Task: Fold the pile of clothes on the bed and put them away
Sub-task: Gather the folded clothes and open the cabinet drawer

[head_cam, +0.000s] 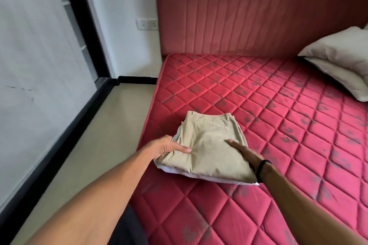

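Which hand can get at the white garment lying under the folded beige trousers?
Probably both: the left hand grips the stack's left edge, the right hand its right side, and the white garment shows uncovered beneath the beige trousers.

- You had a padded red headboard [249,16] standing upright against the white wall [123,6].
- Two pale pillows [342,59] were stacked at your far right.
- A double wall socket [147,24] sat just left of the headboard.
- Beige floor [111,135] ran alongside.
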Available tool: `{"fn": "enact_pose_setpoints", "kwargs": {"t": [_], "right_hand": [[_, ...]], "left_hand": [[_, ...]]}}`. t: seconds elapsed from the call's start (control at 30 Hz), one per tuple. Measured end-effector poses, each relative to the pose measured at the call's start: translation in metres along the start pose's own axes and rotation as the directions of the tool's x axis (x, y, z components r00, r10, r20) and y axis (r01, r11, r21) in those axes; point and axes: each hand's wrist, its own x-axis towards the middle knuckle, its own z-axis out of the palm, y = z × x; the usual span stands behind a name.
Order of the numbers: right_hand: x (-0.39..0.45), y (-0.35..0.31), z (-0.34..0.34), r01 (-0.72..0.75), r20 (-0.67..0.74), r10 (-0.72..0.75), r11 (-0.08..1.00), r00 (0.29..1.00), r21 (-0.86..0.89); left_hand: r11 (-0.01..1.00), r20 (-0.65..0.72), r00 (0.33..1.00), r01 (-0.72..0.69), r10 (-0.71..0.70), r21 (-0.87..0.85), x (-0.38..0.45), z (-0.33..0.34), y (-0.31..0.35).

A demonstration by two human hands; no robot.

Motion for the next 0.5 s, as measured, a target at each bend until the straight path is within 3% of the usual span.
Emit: {"fn": "enact_pose_setpoints", "kwargs": {"t": [0.2,0.27,0.5], "right_hand": [[-0.028,-0.03,0.114,0.096,0.205,-0.065,0.985,0.976,-0.144],[-0.046,-0.041,0.165,0.155,0.306,-0.085,0.964,0.948,-0.216],[-0.131,-0.054,0.36,0.375,0.631,-0.108,0.874,0.769,-0.308]], "left_hand": [[0.99,-0.116,0.986,0.107,-0.118,-0.092,-0.091,-0.086,-0.072],[0.981,-0.211,0.966,0.117,-0.149,-0.153,-0.134,-0.114,-0.105],[0.93,-0.51,0.807,0.125,-0.298,-0.346,-0.312,-0.175,-0.24]]}}
